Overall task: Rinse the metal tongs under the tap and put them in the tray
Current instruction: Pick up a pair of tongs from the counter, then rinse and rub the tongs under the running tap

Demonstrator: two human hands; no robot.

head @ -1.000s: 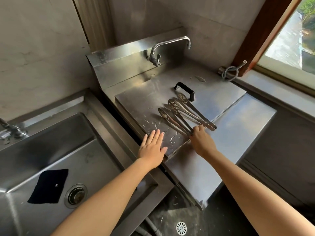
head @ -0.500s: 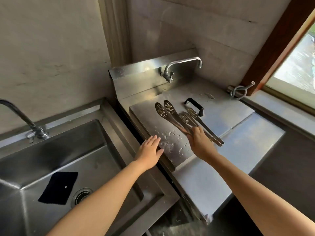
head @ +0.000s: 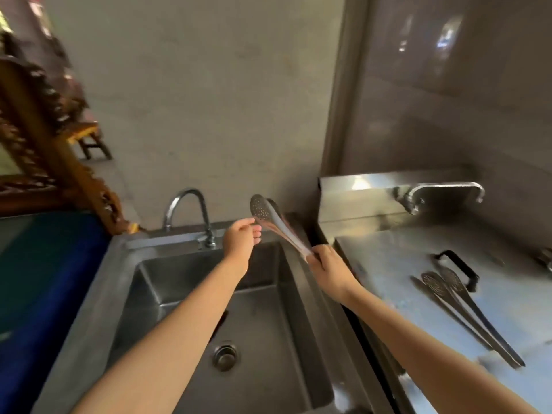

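Nearest the camera, two bare forearms reached forward and up from the bottom edge, over a stainless steel sink (head: 155, 282) whose round drain (head: 224, 357) sat near the basin's front. To the right, a steel counter (head: 388, 264) carried two more pairs of perforated tongs (head: 466, 312) lying side by side near its right edge, their spoon ends just beside a black handle (head: 460, 265).

Further in, the right hand (head: 325, 265) was closed around the handle end of one pair of metal tongs (head: 273, 224), above the ledge between basin and counter. The tongs slanted up and left, arms pressed close together, the perforated spoon end highest. The left hand (head: 240, 240) hovered over the basin's back right corner, fingers loosely curled, fingertips (head: 257, 233) touching or just short of the spoon end; motion blur left that unclear.

Beyond the hands, the curved tap (head: 191, 215) rose from the sink's back rim, with no water visibly running. The tongs were to its right, not yet under the spout. A second tap (head: 442, 192) stood at the counter's back wall. No tray could be made out.

Risks, as a judgement: wet, smooth metal held only at one end could slip and clatter into the basin, and rinsing the spoon end tilted upward could send water running down onto the wrist.
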